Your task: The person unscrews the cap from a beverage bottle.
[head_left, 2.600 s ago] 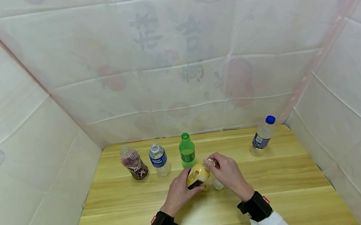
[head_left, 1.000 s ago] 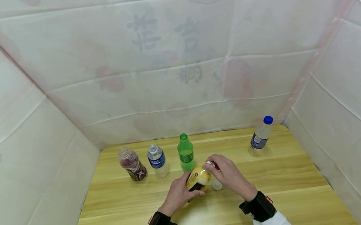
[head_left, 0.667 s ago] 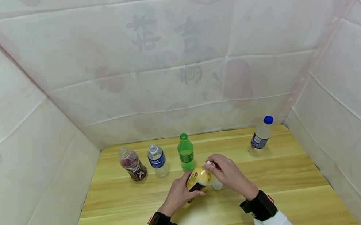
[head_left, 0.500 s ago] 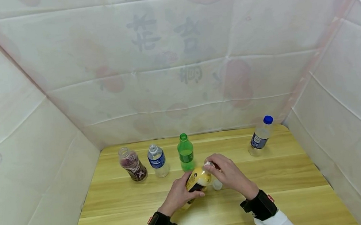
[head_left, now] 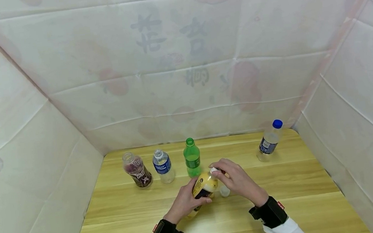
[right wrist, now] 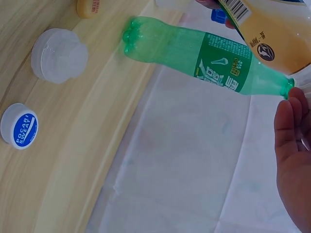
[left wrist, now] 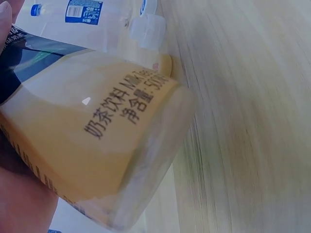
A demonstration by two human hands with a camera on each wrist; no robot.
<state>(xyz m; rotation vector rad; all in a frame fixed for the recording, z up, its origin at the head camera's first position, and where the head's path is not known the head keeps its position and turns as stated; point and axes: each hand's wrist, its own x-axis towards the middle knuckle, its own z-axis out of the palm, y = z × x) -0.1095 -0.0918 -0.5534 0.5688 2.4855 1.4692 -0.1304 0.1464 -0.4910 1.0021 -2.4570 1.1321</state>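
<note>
L hand [head_left: 183, 201] grips yellow btl [head_left: 205, 184] – contents unclear – R hand [head_left: 237, 180] pinches cap [head_left: 214, 170].

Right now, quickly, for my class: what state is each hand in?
Left hand: closed, holding the yellow bottle.
Right hand: closed, pinching the white cap.

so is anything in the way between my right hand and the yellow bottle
Nothing visible: your right hand holds the white cap at the top of the tilted yellow bottle. The green bottle stands just beyond, and a translucent cap lies lower, on the table; neither comes between them.
</note>
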